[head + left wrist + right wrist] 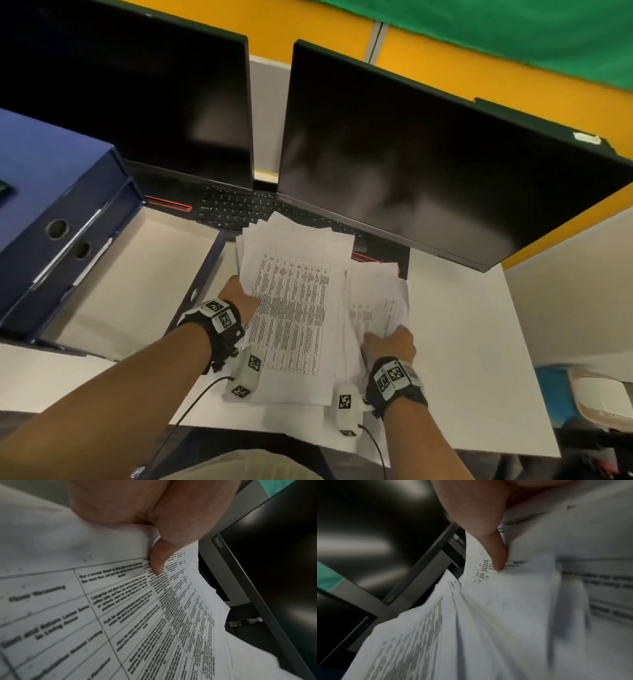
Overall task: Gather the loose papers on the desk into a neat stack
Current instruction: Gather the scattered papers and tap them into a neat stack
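Observation:
A pile of printed papers (294, 308) with a text table on top lies in the middle of the white desk (462, 342). My left hand (239, 298) grips the pile's left edge, thumb on the top sheet (137, 615). To the right, a second loose bunch of papers (376, 294) overlaps the pile. My right hand (390, 342) pinches this bunch near its lower edge, thumb pressing on the printed sheet (488, 601). The bunch bends and looks blurred in the right wrist view.
Two dark monitors (428, 164) stand behind the papers, with a black keyboard (236, 209) under them. An open cardboard box (137, 284) and blue binders (54, 212) fill the left side. Bare desk lies to the right of the papers.

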### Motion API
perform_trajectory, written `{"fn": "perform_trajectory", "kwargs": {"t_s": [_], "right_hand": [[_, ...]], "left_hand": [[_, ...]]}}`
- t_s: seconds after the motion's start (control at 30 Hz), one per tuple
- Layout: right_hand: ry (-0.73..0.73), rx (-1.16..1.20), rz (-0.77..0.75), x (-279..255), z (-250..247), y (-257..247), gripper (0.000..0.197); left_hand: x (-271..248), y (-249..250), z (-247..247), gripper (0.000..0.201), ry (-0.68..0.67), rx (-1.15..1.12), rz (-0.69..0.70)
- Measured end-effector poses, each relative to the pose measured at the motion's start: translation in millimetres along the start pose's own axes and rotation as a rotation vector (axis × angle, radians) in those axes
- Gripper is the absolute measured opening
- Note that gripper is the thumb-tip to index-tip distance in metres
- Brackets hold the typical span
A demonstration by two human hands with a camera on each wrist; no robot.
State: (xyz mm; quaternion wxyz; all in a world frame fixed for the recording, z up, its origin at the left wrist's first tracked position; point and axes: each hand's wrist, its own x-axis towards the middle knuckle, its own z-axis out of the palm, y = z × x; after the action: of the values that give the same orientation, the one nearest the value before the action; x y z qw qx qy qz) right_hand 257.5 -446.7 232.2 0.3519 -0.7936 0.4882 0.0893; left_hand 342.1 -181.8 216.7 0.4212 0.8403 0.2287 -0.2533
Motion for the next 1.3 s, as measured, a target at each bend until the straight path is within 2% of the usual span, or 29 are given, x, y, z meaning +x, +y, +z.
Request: {"fn": "perform_trajectory", "kwargs": {"t_s": [0.17,0.3,0.47,0.57,0.67,0.73,0.8,0.83,0.9,0.93,1.0,1.13,1.3], "right_hand": [[0.184,-0.074,-0.274,-14.0,-67.5,-34.3,0.028],[0.283,0.056,-0.453,-24.2,-126.2,-66.5,0.026],[0.193,0.384,-0.591,-46.9,-167.7,-94.7,0.025],[0.119,0.383,-0.582,-38.1,-148.6,-102.5,0.014],[-0.029,0.322,-0.505,-22.5,-100.2,-100.2,0.019],[-0.094,0.305,-0.437,-9.7,-62.1,-91.6,0.031],[-0.128,0.275,-0.302,5.7,-24.8,-77.7,0.057],[-0.152,0.213,-0.233,10.8,-8.7,-70.9,0.067],[-0.265,0.010,-0.214,13.1,22.3,-59.8,0.076],[-0.344,-0.076,-0.256,9.9,36.0,-55.7,0.078],[-0.440,-0.136,-0.357,4.5,54.6,-49.1,0.081],[-0.426,0.067,-0.352,13.9,57.0,-33.3,0.087],[-0.392,0.384,-0.266,20.4,31.2,-34.0,0.109]], "left_hand": [[1.6,-3.2,-4.7,0.040,0.018,-0.008,-0.013],[-0.4,-2.1,-4.2,0.041,0.015,0.004,-0.014],[-2.2,-2.5,-3.9,0.042,-0.016,-0.009,0.005],[-5.8,-0.2,-3.0,0.038,-0.040,0.005,0.018],[-9.9,5.0,-8.0,0.042,-0.077,-0.039,-0.036],[-4.8,4.6,-12.1,0.063,-0.072,-0.163,-0.087],[6.3,-0.2,-13.3,0.095,-0.071,-0.321,-0.155],[12.7,-4.4,-10.9,0.102,-0.079,-0.381,-0.158],[10.3,-1.8,-4.6,0.084,-0.110,-0.347,-0.097],[2.5,3.3,-3.0,0.075,-0.116,-0.268,-0.069],[-8.8,12.5,0.5,0.068,-0.119,-0.109,-0.004],[-13.9,21.2,-4.9,0.049,-0.057,-0.073,0.169],[-36.0,27.4,-29.9,0.039,-0.029,-0.136,0.342]]}}
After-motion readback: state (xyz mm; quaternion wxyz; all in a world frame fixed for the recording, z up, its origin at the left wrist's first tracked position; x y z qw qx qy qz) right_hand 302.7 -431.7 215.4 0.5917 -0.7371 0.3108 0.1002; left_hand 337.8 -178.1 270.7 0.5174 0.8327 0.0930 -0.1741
